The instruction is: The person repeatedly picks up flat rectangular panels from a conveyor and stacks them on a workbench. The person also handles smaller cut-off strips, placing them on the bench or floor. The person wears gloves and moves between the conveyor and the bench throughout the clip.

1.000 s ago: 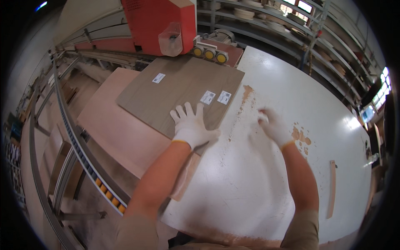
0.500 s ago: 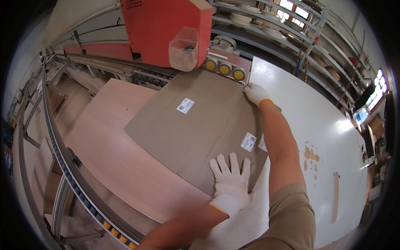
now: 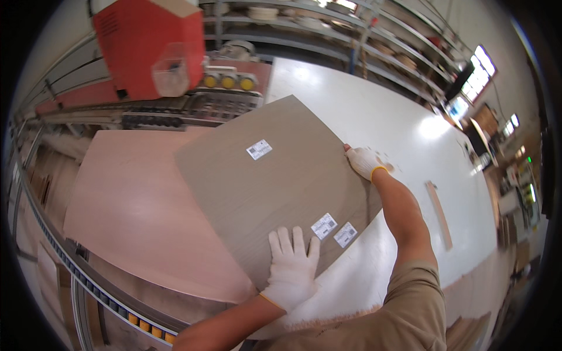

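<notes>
A flat brown wood-grain board (image 3: pixel 234 181) lies askew in front of me. Part of it rests over the pinkish board surface (image 3: pixel 134 193), part over the white tabletop (image 3: pixel 328 93). One white label (image 3: pixel 259 149) is stuck near its far half, and two more labels (image 3: pixel 345 234) sit close to its near right edge. My left hand (image 3: pixel 291 269), in a white glove, presses flat on the near corner with its fingers spread. Gloved too, my right hand (image 3: pixel 364 162) is closed around the board's right edge; its fingers underneath are hidden.
A red machine (image 3: pixel 146 47) with yellow round knobs (image 3: pixel 228 81) stands at the far left. Along the left runs a roller rail (image 3: pixel 88 284). A narrow wooden strip (image 3: pixel 439 215) lies on the white tabletop. Shelves (image 3: pixel 304 29) line the back.
The brown board has come away from the red machine, turning and shifting toward me. Both hands moved with it, the right one nearer to me. My view has swung right.
</notes>
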A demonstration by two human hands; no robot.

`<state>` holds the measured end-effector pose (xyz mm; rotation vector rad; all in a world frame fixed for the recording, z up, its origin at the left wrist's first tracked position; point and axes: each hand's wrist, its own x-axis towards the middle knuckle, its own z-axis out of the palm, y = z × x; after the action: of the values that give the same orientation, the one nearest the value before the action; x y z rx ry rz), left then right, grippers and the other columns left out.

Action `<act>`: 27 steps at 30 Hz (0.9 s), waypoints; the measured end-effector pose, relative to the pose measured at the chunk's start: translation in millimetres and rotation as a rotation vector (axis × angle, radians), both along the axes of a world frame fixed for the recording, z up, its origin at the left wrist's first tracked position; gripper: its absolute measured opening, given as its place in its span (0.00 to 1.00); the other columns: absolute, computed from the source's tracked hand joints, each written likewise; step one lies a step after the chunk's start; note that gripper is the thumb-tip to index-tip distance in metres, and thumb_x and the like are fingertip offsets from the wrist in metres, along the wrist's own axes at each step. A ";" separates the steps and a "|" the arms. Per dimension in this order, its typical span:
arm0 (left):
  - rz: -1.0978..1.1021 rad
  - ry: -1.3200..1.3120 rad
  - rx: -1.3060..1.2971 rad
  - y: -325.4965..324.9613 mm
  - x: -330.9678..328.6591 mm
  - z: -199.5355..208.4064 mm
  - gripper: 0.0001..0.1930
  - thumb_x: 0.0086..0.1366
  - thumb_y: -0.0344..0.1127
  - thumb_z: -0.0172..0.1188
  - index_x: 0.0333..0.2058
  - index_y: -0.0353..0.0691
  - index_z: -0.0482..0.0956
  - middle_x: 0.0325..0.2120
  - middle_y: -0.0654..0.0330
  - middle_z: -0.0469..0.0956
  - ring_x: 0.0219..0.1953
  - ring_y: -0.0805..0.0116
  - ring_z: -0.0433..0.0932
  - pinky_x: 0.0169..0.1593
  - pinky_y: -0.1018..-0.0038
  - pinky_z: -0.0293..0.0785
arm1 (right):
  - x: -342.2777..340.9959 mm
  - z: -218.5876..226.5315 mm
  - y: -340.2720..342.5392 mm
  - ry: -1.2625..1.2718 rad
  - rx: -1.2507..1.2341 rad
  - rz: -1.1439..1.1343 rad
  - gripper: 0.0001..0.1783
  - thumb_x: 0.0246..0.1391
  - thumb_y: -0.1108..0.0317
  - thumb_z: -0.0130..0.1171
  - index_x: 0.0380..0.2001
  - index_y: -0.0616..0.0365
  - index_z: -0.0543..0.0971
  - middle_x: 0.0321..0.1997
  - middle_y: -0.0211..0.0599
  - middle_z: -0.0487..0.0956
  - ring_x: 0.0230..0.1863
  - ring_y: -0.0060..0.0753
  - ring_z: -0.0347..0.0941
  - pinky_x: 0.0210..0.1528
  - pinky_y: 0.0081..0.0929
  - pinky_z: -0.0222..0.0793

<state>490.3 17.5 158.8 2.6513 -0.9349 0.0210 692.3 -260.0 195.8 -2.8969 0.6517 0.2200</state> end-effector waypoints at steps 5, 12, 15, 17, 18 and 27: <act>-0.237 -0.094 0.085 -32.1 -42.1 -14.0 0.46 0.48 0.47 0.73 0.66 0.36 0.70 0.61 0.30 0.67 0.63 0.24 0.62 0.69 0.30 0.51 | -108.3 -54.0 -120.7 -0.020 0.179 -0.026 0.38 0.76 0.43 0.34 0.55 0.66 0.83 0.61 0.64 0.80 0.64 0.71 0.73 0.69 0.50 0.65; -0.576 0.049 0.113 -69.6 -54.0 6.8 0.38 0.47 0.45 0.72 0.58 0.40 0.73 0.53 0.42 0.71 0.60 0.39 0.66 0.69 0.45 0.57 | -292.8 -53.6 -181.0 -0.055 0.304 -0.417 0.39 0.75 0.43 0.36 0.52 0.71 0.83 0.56 0.71 0.80 0.61 0.74 0.74 0.66 0.52 0.67; -0.650 -0.101 0.135 -62.7 -38.2 -9.0 0.34 0.45 0.42 0.73 0.54 0.44 0.74 0.52 0.51 0.71 0.58 0.49 0.68 0.67 0.52 0.60 | -364.5 -67.2 -183.6 -0.012 0.303 -0.550 0.39 0.73 0.43 0.39 0.51 0.71 0.84 0.54 0.71 0.81 0.61 0.74 0.74 0.65 0.52 0.68; -0.581 -0.037 0.151 -52.6 -18.7 1.3 0.30 0.45 0.35 0.70 0.50 0.43 0.75 0.48 0.51 0.71 0.55 0.48 0.69 0.64 0.53 0.64 | -397.3 -45.6 -165.1 0.177 0.196 -0.428 0.36 0.71 0.43 0.41 0.47 0.67 0.86 0.52 0.69 0.82 0.59 0.70 0.77 0.63 0.52 0.70; -0.514 0.000 0.179 -48.3 -12.6 10.4 0.28 0.45 0.33 0.69 0.48 0.42 0.75 0.47 0.51 0.71 0.55 0.48 0.69 0.63 0.54 0.65 | -410.0 -36.7 -166.1 0.294 0.244 -0.355 0.32 0.70 0.45 0.46 0.44 0.63 0.87 0.47 0.64 0.84 0.55 0.64 0.80 0.60 0.50 0.72; 0.195 0.108 -0.027 -94.9 -37.0 -21.5 0.33 0.63 0.48 0.62 0.62 0.34 0.70 0.63 0.37 0.67 0.68 0.36 0.61 0.73 0.42 0.52 | -388.3 -50.3 -325.0 0.042 -0.286 -0.342 0.32 0.67 0.51 0.56 0.69 0.56 0.73 0.69 0.51 0.75 0.64 0.55 0.75 0.65 0.44 0.72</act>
<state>453.4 -77.4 137.2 2.6786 -0.6362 -0.0633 304.0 -585.1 145.5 -2.9806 1.2629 0.1531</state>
